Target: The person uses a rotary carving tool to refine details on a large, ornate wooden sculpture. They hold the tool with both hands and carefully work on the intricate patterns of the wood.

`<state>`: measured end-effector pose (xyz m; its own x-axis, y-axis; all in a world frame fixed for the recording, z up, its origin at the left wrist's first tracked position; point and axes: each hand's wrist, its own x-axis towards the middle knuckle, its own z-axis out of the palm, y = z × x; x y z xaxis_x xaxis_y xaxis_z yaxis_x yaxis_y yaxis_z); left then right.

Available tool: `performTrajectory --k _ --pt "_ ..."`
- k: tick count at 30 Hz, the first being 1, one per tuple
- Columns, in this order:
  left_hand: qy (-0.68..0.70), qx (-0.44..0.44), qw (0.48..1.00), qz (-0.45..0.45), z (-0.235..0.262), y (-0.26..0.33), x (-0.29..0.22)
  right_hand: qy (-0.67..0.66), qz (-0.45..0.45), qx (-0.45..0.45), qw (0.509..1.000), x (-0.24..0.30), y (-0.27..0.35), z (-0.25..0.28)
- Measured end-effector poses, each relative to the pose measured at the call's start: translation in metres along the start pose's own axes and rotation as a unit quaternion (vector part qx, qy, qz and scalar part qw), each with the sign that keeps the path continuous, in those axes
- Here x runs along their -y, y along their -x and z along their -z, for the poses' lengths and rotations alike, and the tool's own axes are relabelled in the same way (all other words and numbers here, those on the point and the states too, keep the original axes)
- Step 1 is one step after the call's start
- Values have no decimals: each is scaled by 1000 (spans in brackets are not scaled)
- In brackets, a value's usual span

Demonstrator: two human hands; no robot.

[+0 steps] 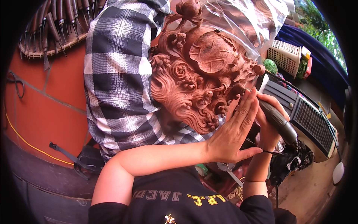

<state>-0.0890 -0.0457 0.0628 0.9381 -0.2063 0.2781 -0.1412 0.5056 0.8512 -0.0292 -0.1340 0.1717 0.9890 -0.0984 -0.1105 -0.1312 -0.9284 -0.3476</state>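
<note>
A reddish-brown wood carving [179, 84] leans in front of me, with a broad veined leaf, curling waves, small round knobs and a bud on top. My right hand [265, 131] is closed around a dark rotary tool handpiece [275, 117], a cable running from its lower end. The tool's tip is by the carving's right edge, mostly behind my fingers. My left hand [232, 136] lies flat, fingers straight and thumb apart, its fingertips beside the tip and the carving's edge. What the left fingertips touch is hard to make out.
A woven tray [71, 45] of wooden-handled chisels lies on red floor tiles at far left. Checked cloth [117, 74] covers a leg beside the carving. Clear plastic sheeting [242, 22] drapes behind. A grilled appliance [313, 115] and a white basket [284, 56] stand right. A yellow cable [33, 146] crosses the floor.
</note>
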Motion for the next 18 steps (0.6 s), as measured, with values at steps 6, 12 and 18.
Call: performTrajectory --k 6,12,18 --pt "31 -14 999 5 -3 12 -1 31 13 15 999 -6 14 -3" --pt "29 -11 1000 5 -2 14 -1 21 40 -29 999 -11 24 -13" --pt "14 17 1000 -15 2 -3 -1 -132 -46 -93 986 -19 25 -15"
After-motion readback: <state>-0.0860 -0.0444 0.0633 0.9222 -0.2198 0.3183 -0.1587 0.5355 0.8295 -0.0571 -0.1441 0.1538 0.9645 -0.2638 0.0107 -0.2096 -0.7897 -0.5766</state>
